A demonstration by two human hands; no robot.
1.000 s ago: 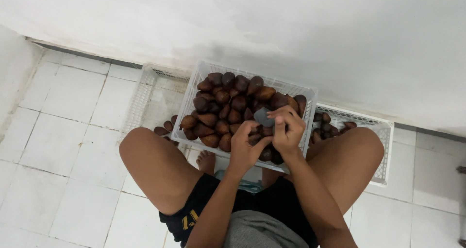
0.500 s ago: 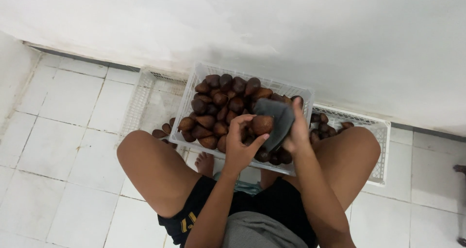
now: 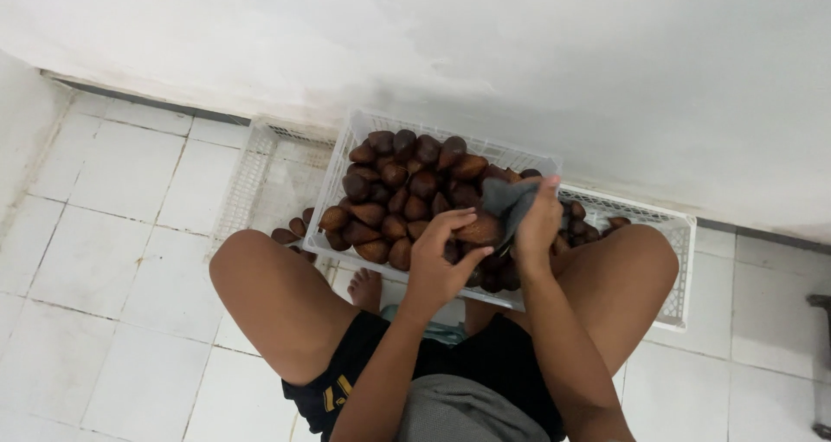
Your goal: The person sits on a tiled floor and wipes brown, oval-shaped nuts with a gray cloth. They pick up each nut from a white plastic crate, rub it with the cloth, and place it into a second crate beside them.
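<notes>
**Brown fruit gripped over the white crate**

A scaly brown fruit (image 3: 479, 230) is held in the curled fingers of the left hand (image 3: 440, 256), just above the near edge of the white crate (image 3: 346, 161). A grey cloth (image 3: 509, 201) is pinched in the right hand (image 3: 538, 225) and pressed against that fruit. The crate is seen heaped with more brown fruit (image 3: 402, 187), and two lower crates (image 3: 679, 234) are glimpsed at either side of it.

I'm seeing scaly, dull-sheened brown fruit (image 3: 479, 230), soft matt grey cloth (image 3: 509, 201) in my right hand (image 3: 537, 227), white latticed plastic crate (image 3: 346, 161), glossy white floor tiles (image 3: 112, 260), matt painted wall (image 3: 519, 52)
</notes>
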